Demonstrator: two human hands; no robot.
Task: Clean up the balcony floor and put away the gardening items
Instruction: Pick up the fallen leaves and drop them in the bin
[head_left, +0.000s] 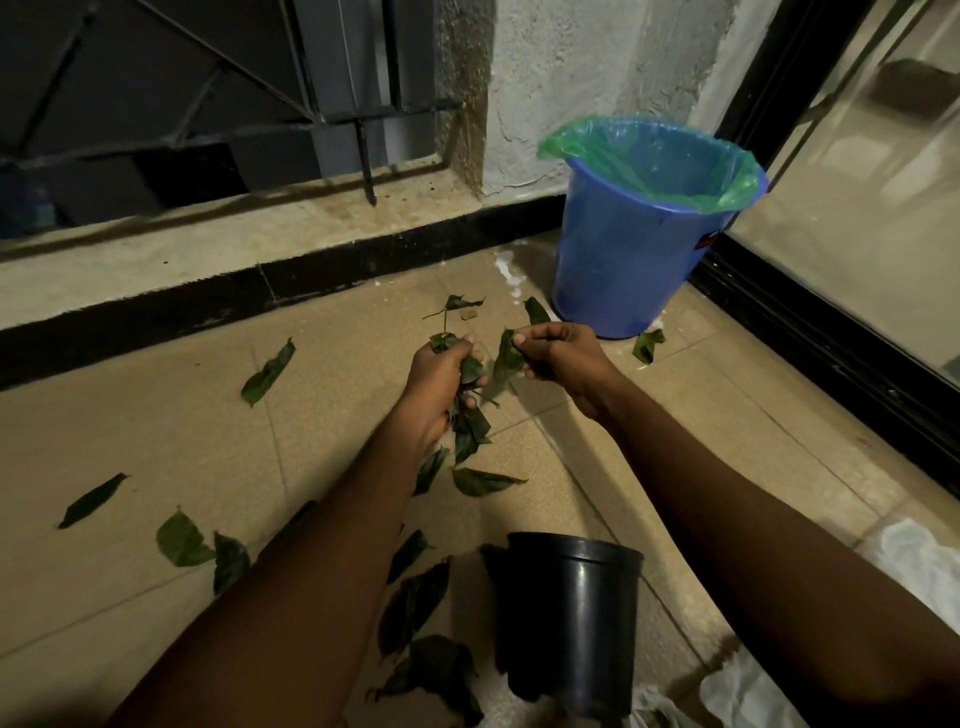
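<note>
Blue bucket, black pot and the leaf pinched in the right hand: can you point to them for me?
blue bucket (623, 270): head view, on its outer side wall.
black pot (571, 634): head view, on its dark side wall.
pinched leaf (506, 361): head view, middle of the blade.

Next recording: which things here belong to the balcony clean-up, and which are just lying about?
Job: left hand gripping a bunch of leaves; right hand pinching one leaf; loose leaves on the floor; blue bin; black pot.
Just there: white plastic, railing, glass door.
</note>
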